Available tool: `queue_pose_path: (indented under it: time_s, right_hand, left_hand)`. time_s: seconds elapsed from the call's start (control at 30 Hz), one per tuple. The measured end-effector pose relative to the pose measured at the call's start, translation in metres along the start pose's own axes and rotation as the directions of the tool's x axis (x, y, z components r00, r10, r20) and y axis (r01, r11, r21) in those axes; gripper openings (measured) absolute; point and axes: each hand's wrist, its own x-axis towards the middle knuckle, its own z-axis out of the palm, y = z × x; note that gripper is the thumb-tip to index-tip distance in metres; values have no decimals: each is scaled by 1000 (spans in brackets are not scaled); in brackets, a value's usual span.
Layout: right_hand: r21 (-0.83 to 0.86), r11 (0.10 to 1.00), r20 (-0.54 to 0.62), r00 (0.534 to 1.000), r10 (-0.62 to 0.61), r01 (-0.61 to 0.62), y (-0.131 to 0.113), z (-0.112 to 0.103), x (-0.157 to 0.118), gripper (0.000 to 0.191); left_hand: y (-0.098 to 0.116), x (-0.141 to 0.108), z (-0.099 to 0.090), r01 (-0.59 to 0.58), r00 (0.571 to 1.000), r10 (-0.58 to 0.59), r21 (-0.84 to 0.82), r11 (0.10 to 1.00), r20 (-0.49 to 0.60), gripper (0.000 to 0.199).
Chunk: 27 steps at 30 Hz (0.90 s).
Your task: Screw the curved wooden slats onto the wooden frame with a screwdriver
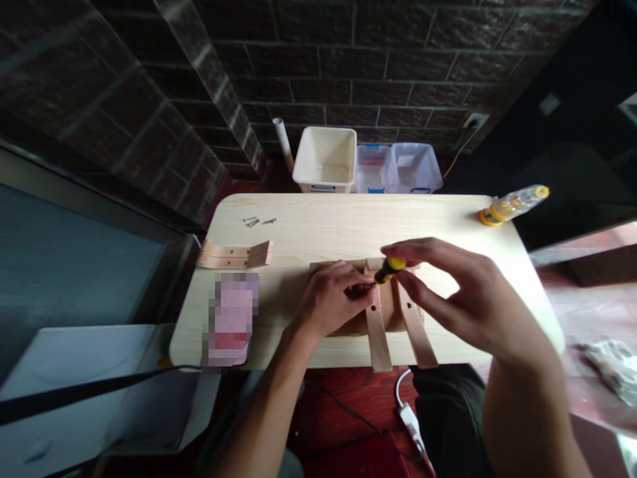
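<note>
My right hand [460, 295] grips a small yellow-and-black screwdriver [389, 269] by its handle, thumb on one side and fingers on the other. The tool leans, its lower end pointing down and left toward a wooden strip. At that end the fingers of my left hand [328, 295] are pinched together; what they hold is hidden. Two pale wooden strips, a left one [379, 342] and a right one [417, 332], lie across a brown block-like piece [348, 325] and stick out past its near side. Each strip shows a dark hole.
Several screws [253, 222] lie at the back left of the table [348, 219]. Curved wooden pieces [233, 253] and a blurred-out phone [233, 318] are at left. A yellow-based clear bottle-shaped container [502, 211] stands back right. Beyond the table are a cream bin [326, 156] and clear boxes [415, 166].
</note>
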Motion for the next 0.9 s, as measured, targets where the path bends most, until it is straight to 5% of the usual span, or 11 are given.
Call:
queue_pose_path:
  time_s: [0.53, 0.9]
  right_hand:
    - [30, 999, 114, 993, 27, -31, -3, -14, 3, 22]
    - [110, 992, 83, 995, 60, -69, -2, -13, 1, 21]
  left_hand:
    - [2, 0, -2, 69, 997, -68, -27, 997, 29, 8]
    - [1, 0, -3, 63, 998, -62, -46, 997, 13, 5]
